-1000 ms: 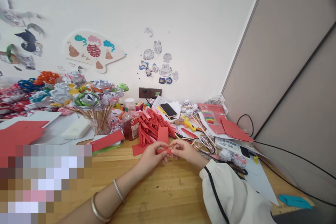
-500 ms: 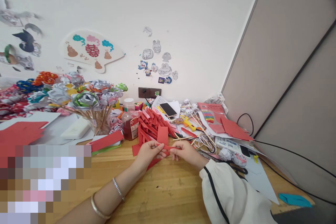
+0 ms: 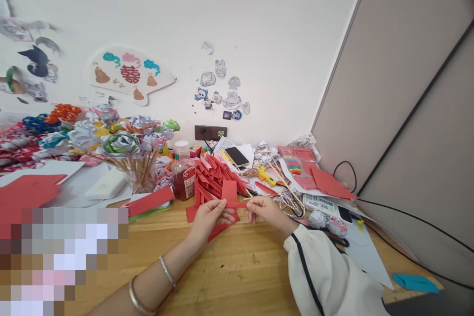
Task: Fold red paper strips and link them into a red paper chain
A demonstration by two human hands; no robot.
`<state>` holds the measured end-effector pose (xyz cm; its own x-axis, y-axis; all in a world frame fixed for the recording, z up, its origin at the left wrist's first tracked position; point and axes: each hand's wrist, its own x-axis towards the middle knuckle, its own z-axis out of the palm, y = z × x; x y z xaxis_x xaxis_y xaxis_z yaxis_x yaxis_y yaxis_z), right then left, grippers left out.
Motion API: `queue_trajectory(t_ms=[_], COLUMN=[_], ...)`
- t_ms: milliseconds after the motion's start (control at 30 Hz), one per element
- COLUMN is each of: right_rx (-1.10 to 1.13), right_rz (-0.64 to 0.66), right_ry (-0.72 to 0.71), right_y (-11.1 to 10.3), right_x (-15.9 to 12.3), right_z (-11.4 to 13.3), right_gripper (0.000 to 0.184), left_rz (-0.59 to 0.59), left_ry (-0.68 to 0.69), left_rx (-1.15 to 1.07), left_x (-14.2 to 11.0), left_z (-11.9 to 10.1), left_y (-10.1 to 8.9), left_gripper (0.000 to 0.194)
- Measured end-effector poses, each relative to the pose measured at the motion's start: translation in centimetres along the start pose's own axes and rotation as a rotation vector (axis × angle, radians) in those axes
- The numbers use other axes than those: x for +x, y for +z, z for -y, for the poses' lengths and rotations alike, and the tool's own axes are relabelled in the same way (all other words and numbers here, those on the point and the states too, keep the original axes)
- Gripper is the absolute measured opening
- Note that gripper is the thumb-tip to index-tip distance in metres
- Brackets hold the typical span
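Between my two hands a narrow folded strip of red paper (image 3: pixel 237 205) is stretched level above the table. My left hand (image 3: pixel 212 217) pinches its left end between thumb and index finger. At the other end, my right hand (image 3: pixel 263 211) pinches it the same way, with the other fingers curled under. Just behind the strip stands or leans a flat red paper piece (image 3: pixel 229 190). Beyond it lies a heap of folded red paper strips (image 3: pixel 213 173). More red paper (image 3: pixel 218 230) lies on the table under my left hand.
A jar of reddish-brown liquid (image 3: pixel 182 177) stands left of the heap, beside a container of sticks (image 3: pixel 141 175) under crumpled paper flowers (image 3: pixel 122 142). Behind lie a phone (image 3: pixel 237 156) and a yellow glue gun (image 3: pixel 266 176). Right are a bead string (image 3: pixel 291 205) and red sheets (image 3: pixel 331 182).
My right hand has moved a little to the right, away from my left hand. More of the red paper strip shows between them.
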<state>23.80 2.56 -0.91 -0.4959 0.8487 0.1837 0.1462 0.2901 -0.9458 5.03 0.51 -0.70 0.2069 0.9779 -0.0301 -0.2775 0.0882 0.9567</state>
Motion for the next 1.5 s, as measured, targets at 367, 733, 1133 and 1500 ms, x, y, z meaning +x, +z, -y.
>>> queue_trajectory(t_ms=[367, 733, 1133, 1500], right_rx=[-0.073, -0.160, -0.645, -0.664], right_rz=[-0.104, -0.440, -0.724, -0.505], right_ry=[-0.036, -0.133, -0.067, -0.013], right_y=[-0.5, -0.9, 0.5, 2.5], right_x=[0.0, -0.2, 4.7, 4.4], right_z=[0.4, 1.0, 0.4, -2.1], right_gripper=[0.035, 0.032, 0.027, 0.037], left_rz=[-0.043, -0.129, -0.046, -0.050], left_ry=[0.045, 0.197, 0.503, 0.538], left_rx=[0.045, 0.409, 1.455, 1.239], left_x=[-0.1, 0.3, -0.7, 0.6], left_z=[-0.5, 0.0, 1.0, 2.2], left_y=[-0.1, -0.9, -1.4, -1.8], left_gripper=[0.032, 0.033, 0.034, 0.024])
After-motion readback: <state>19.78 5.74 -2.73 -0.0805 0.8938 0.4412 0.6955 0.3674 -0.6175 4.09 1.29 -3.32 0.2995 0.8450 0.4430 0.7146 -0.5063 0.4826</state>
